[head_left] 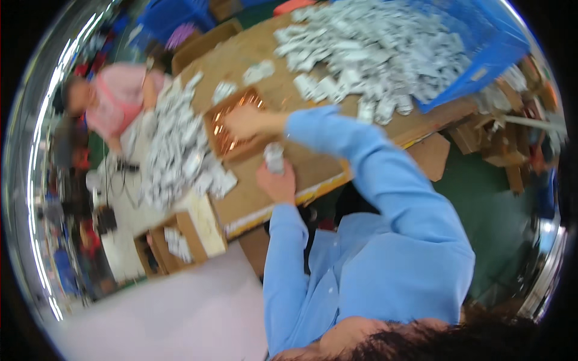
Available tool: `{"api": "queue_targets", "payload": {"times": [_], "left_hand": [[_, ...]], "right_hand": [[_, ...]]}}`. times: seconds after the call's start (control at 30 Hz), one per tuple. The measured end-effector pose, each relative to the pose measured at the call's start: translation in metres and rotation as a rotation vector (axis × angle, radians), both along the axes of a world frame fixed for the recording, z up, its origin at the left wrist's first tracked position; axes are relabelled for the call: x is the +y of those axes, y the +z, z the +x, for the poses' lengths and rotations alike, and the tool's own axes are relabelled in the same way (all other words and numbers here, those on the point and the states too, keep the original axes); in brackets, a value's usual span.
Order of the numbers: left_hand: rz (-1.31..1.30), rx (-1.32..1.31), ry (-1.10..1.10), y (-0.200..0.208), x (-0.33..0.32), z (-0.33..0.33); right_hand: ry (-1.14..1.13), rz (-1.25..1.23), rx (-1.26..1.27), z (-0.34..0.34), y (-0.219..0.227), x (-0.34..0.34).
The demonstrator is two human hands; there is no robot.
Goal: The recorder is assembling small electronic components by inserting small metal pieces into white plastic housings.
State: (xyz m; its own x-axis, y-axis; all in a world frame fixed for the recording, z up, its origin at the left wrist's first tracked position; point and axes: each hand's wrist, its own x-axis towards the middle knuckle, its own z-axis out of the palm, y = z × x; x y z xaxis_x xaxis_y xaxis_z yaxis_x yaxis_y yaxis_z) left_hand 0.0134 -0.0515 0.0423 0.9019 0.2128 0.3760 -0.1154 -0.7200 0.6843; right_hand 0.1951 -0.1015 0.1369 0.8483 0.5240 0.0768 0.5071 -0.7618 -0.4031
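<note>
Right hand (244, 122) reaches across the brown table (313, 171) into a shallow cardboard tray (218, 129) of small copper-coloured parts (226, 141), toward ten o'clock from the person's chest. Its fingers are curled down among the parts; whether they pinch one cannot be told through the blur. The blue-sleeved forearm runs from the shoulder at four o'clock up to the tray, nearly straight, elbow raised.

Left hand (278, 182) lies nearer the body, just below the tray's corner, fingers wrapped around a small pale grey pack (274, 157). The pack stands with its long axis pointing to twelve o'clock, its upper end poking out above the fist; it looks crinkled and whitish, like the others.

A big heap of grey packs (373, 48) spills from a blue crate (481, 48) at one o'clock. Another heap (174, 150) lies left of the tray, at nine o'clock. Beyond it a second person in pink (114, 102) sits at the table's far side. An open cardboard box (180, 237) holding a few packs stands at seven o'clock.
</note>
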Motion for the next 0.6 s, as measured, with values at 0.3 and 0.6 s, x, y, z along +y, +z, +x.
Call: {"api": "queue_targets", "payload": {"times": [0.3,0.6], "left_hand": [[0.125,-0.045,0.036,0.003,0.000,-0.005],[0.121,-0.012,0.017,-0.003,0.001,-0.004]], "right_hand": [[0.077,-0.037,0.178,-0.108,-0.036,-0.077],[-0.019,-0.114,0.143,-0.105,-0.055,-0.073]]}}
